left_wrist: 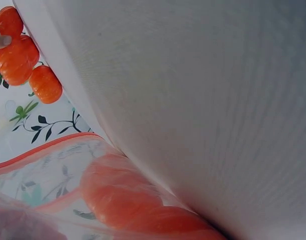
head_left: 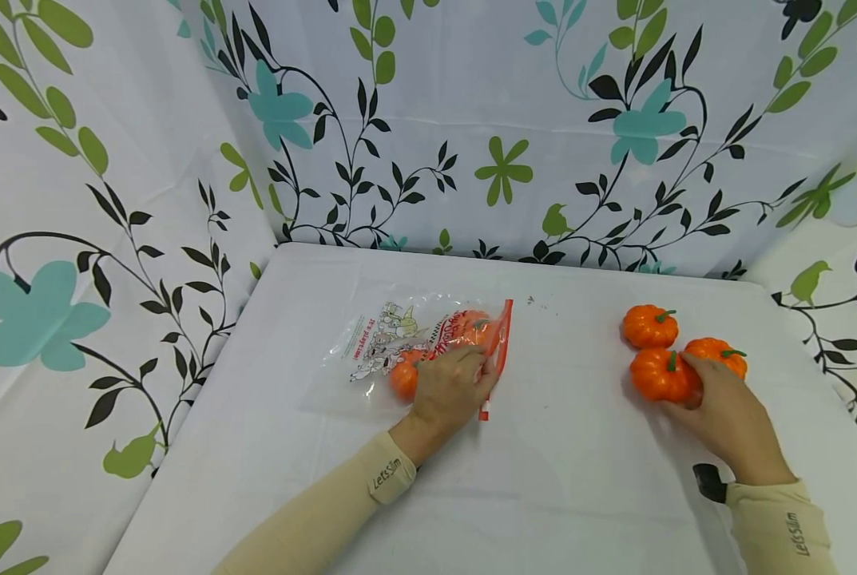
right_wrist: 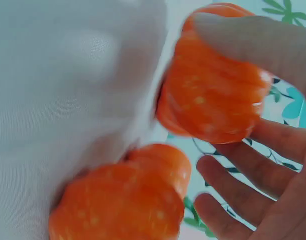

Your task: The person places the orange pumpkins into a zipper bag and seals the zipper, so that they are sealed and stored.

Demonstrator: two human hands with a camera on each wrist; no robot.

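Observation:
On the left of the table, in the head view, lies a clear zip bag (head_left: pixel 356 383) with red print and a red edge. Two small orange pumpkins (head_left: pixel 403 375) show inside it. My left hand (head_left: pixel 450 391) holds the bag near its red-edged mouth, which stands apart in the left wrist view. To the right, my right hand (head_left: pixel 733 415) grips an orange pumpkin (head_left: pixel 660 374) with a green stem. In the right wrist view the thumb (right_wrist: pixel 233 37) lies across this pumpkin, with fingers on its other side. Two more pumpkins (head_left: pixel 649 325) (head_left: pixel 719 351) sit close beside it.
A white cloth covers the table (head_left: pixel 565 447). Behind it and to the sides hangs a curtain (head_left: pixel 428 120) with leaf and flower prints. A dark strap-like piece (head_left: pixel 710 482) sits at the right wrist.

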